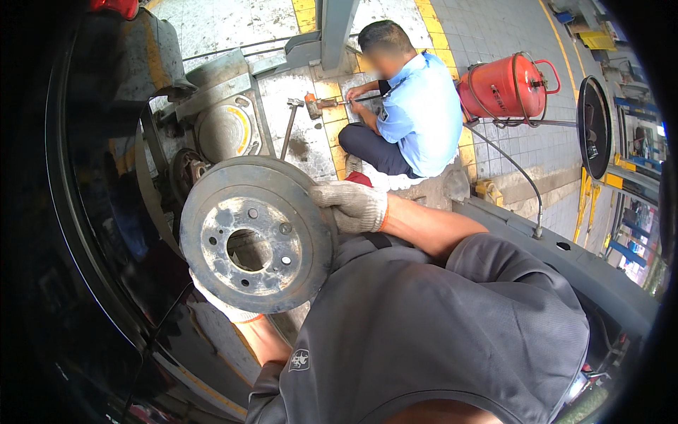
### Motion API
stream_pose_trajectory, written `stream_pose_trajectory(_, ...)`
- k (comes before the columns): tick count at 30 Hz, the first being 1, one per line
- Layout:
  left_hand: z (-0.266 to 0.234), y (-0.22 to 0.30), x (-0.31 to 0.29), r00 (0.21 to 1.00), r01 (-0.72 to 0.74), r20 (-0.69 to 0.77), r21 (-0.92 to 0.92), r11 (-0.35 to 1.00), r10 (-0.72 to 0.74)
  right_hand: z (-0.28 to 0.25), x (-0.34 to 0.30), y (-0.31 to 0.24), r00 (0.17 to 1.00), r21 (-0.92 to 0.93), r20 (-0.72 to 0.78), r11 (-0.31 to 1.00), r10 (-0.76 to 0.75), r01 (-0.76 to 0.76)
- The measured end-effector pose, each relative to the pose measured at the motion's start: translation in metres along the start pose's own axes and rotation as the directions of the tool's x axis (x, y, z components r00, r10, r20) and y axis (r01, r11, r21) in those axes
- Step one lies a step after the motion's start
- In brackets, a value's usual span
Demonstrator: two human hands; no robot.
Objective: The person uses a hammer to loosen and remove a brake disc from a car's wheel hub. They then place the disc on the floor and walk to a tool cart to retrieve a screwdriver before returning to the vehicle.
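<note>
A round, worn brake disc [293,247] with a centre hole and several bolt holes is held up in front of my body, its face turned toward me. My right hand [349,205], in a grey-white knitted work glove, grips the disc's rim from the right. Under the lower left edge, my left hand [229,305], gloved too, supports the disc; most of its fingers are hidden behind the metal. Just beyond the disc on the left, a wheel hub [186,169] shows partly inside the dark car's wheel arch.
A dark car body [99,233] fills the left side. Ahead, a person in a light blue shirt [424,113] sits on the floor beside an orange power tool [311,106] and a hammer [289,127]. A red tank [505,88] with a hose stands at the right, past a grey lift beam [565,254].
</note>
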State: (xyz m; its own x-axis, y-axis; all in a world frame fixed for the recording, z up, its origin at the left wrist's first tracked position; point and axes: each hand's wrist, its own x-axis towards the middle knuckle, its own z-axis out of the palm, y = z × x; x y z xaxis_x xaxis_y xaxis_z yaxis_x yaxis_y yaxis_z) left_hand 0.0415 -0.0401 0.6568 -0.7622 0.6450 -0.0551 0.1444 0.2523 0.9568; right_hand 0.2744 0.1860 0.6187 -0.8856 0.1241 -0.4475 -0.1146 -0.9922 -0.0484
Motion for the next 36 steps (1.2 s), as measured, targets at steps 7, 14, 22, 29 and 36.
stream_pose_trajectory(7, 0.01, 0.014, 0.001, 0.999, 0.04, 0.001, -0.175, 0.984, -0.041, -0.009, 0.009, 0.007, 0.981, 0.054, 0.196, 0.999, -0.003, -0.008)
stream_pose_trajectory(14, 0.009, 0.016, -0.001, 0.975, 0.158, -0.103, -0.295, 0.942, -0.196, -0.022, 0.014, 0.006, 0.97, 0.105, 0.238, 0.991, 0.053, -0.08)
stream_pose_trajectory(22, -0.014, 0.002, 0.002, 0.829, 0.324, -0.054, -0.766, 0.556, -0.557, -0.041, 0.039, 0.014, 0.994, 0.001, 0.109, 1.0, 0.009, -0.009)
stream_pose_trajectory(29, 0.048, -0.044, 0.044, 0.908, 0.416, -0.007, 0.127, 0.9, -0.419, -0.151, 0.045, 0.001, 0.877, -0.445, -0.468, 0.887, -0.111, -0.126)
stream_pose_trajectory(36, 0.073, -0.195, 0.089, 0.788, 0.388, 0.135, 0.649, 0.655, -0.601, -0.244, 0.004, 0.024, 0.709, -0.38, -0.702, 0.877, -0.066, -0.295)
